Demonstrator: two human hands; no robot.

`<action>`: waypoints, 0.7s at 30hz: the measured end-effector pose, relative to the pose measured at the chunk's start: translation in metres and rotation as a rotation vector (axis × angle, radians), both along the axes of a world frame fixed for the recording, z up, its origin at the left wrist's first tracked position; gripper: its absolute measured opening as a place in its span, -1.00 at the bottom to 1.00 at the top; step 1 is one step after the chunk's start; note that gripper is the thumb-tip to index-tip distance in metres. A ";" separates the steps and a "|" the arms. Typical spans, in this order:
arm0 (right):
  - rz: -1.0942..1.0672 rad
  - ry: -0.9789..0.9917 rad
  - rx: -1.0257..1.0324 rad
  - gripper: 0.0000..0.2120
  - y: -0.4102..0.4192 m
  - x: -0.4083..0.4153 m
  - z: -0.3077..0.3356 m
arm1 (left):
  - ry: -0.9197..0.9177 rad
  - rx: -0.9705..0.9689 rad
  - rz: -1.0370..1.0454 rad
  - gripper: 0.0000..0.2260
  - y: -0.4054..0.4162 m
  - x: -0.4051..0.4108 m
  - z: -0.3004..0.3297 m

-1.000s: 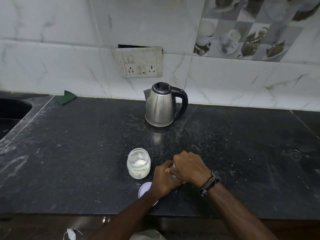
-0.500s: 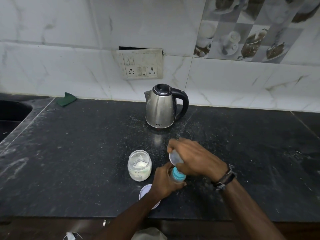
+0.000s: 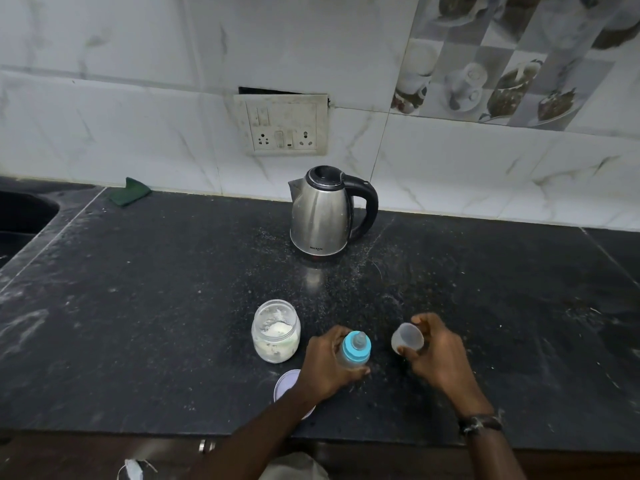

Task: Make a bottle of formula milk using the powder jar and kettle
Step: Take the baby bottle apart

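Bottle (image 3: 355, 353) stands upright at the desk's (image 3: 156, 289) front centre, teat up, long axis vertical. Left hand (image 3: 325, 367) fingers curl round its body. Right hand (image 3: 438, 355) fingers pinch the clear cap (image 3: 407, 338), mouth tilted toward the camera. Jar (image 3: 275, 330) stands open just left; kettle (image 3: 320, 211) behind.

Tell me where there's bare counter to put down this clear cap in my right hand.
The counter to the right of your right hand, below the kettle, is bare. The left stretch, between the green cloth and powder jar, is open too. It's crowded around the jar, its lid and the bottle.
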State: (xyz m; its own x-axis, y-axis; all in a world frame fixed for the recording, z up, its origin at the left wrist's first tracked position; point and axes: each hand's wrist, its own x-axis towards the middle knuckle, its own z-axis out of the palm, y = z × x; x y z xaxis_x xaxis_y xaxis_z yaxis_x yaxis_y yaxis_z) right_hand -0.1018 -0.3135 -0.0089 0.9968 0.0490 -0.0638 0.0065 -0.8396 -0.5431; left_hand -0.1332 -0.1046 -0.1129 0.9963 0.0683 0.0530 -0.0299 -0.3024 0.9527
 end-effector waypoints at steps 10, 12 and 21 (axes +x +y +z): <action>0.013 0.110 -0.125 -0.18 -0.007 -0.011 -0.032 | 0.008 -0.020 0.009 -0.49 -0.001 0.001 -0.004; 0.058 0.153 -0.197 -0.12 -0.007 -0.009 -0.026 | 0.003 -0.010 0.009 -0.49 -0.001 0.001 -0.005; 0.216 -0.072 -0.172 -0.55 0.045 -0.016 0.038 | 0.012 -0.057 0.031 -0.53 -0.003 -0.003 0.000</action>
State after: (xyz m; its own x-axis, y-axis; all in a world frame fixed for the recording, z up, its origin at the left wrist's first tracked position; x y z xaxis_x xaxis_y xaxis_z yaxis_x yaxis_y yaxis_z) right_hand -0.1174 -0.2683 0.0289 0.9666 0.2557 -0.0190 0.2291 -0.8944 -0.3843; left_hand -0.1358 -0.1074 -0.1128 0.9942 0.1017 0.0362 -0.0099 -0.2480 0.9687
